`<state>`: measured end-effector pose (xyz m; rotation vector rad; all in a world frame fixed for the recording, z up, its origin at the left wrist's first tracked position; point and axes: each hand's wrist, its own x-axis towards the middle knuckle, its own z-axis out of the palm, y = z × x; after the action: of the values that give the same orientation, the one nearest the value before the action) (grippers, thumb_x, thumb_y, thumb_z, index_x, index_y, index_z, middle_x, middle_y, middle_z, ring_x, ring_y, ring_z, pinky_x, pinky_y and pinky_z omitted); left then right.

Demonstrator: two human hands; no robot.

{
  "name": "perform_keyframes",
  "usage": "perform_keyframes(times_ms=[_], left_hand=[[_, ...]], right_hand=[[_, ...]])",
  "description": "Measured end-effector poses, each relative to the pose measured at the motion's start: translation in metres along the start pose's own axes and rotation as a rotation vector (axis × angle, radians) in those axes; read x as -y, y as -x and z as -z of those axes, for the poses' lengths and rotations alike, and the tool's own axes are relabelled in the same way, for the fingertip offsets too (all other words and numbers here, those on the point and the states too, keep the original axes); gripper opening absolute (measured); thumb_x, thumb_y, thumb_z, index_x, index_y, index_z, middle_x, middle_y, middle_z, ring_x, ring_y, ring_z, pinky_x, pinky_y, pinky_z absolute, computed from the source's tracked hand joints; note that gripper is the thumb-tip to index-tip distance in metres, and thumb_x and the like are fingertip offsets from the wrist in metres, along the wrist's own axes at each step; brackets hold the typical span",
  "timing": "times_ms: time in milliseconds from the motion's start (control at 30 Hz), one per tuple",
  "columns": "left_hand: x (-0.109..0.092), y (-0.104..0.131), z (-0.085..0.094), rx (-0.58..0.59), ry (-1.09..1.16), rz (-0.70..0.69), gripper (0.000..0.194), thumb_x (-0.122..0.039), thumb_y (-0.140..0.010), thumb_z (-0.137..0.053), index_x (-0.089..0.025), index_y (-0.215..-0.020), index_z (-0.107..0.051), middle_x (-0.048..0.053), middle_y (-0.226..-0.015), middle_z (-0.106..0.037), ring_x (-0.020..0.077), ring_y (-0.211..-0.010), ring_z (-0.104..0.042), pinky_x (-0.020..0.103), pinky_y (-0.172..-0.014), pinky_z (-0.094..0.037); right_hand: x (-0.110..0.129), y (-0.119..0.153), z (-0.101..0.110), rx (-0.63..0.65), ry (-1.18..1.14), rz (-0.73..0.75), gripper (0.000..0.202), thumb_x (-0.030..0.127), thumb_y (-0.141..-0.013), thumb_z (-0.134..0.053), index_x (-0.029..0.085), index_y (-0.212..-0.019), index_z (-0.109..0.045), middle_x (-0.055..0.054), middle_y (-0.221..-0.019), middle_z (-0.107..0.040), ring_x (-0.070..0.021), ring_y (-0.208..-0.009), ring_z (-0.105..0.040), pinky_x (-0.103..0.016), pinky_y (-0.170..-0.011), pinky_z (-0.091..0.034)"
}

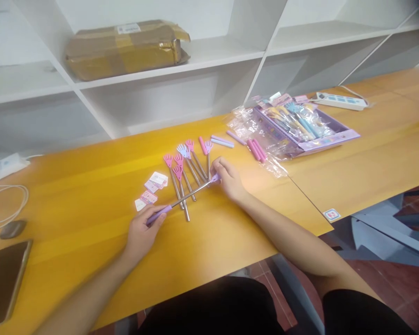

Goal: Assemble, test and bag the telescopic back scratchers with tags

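Note:
Between my hands stretches a back scratcher [190,193] with a thin metal rod and a purple handle. My left hand [143,232] is closed round its purple handle. At the other end, my right hand [226,177] pinches the purple claw head, which the fingers partly cover. Just beyond lie several handleless scratcher rods with pink, blue and purple hand-shaped heads, among them a pink one [178,174]. Loose pink handle tubes [257,150] and purple-blue tubes [222,141] rest farther back. Small cards [148,197] are scattered left of the rods.
At the back right, a purple display box [330,139] holds wrapped scratchers, with clear plastic bags beside it. A power strip [342,101] lies behind. On the left are a phone [7,281], a dark mouse-like object [13,229] and white cable. A taped parcel [125,51] sits on the shelf.

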<state>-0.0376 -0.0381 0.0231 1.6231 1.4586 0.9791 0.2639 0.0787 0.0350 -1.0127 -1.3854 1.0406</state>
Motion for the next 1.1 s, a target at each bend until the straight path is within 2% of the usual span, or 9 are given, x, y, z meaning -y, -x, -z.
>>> perform_keyframes(times_ms=[200, 567, 867, 1100], left_hand=[[0.0, 0.002, -0.001, -0.021, -0.022, 0.019, 0.028, -0.048, -0.1, -0.07, -0.027, -0.114, -0.082, 0.004, -0.11, -0.079, 0.0213, -0.101, -0.075, 0.03, -0.087, -0.062], [-0.004, 0.001, -0.002, -0.056, 0.031, 0.037, 0.027, -0.047, -0.096, -0.074, -0.024, -0.11, -0.083, 0.006, -0.108, -0.081, 0.0221, -0.101, -0.077, 0.032, -0.09, -0.065], [-0.007, 0.002, -0.002, -0.062, 0.016, 0.029, 0.024, -0.044, -0.095, -0.076, -0.024, -0.106, -0.083, 0.006, -0.107, -0.082, 0.0223, -0.097, -0.078, 0.032, -0.085, -0.066], [-0.004, 0.003, -0.005, -0.081, -0.032, 0.0, 0.021, -0.041, -0.093, -0.078, -0.024, -0.103, -0.084, 0.006, -0.1, -0.082, 0.0219, -0.088, -0.076, 0.029, -0.069, -0.061]], right_hand=[[0.002, 0.005, -0.002, 0.024, 0.024, 0.011, 0.046, 0.066, -0.104, -0.056, 0.025, -0.082, -0.051, 0.003, -0.069, -0.056, -0.0137, -0.056, -0.048, -0.029, -0.055, -0.041], [0.002, 0.01, -0.007, 0.048, 0.041, 0.014, 0.053, 0.073, -0.102, -0.057, 0.025, -0.079, -0.054, 0.003, -0.063, -0.053, -0.0144, -0.055, -0.048, -0.03, -0.057, -0.04], [-0.001, 0.022, -0.019, 0.11, 0.065, 0.023, 0.057, 0.074, -0.102, -0.055, 0.025, -0.073, -0.053, 0.002, -0.063, -0.053, -0.0149, -0.059, -0.049, -0.031, -0.06, -0.041], [-0.003, 0.034, -0.032, 0.147, 0.085, 0.024, 0.057, 0.071, -0.104, -0.053, 0.025, -0.072, -0.052, 0.002, -0.063, -0.05, -0.0156, -0.059, -0.047, -0.032, -0.061, -0.04]])
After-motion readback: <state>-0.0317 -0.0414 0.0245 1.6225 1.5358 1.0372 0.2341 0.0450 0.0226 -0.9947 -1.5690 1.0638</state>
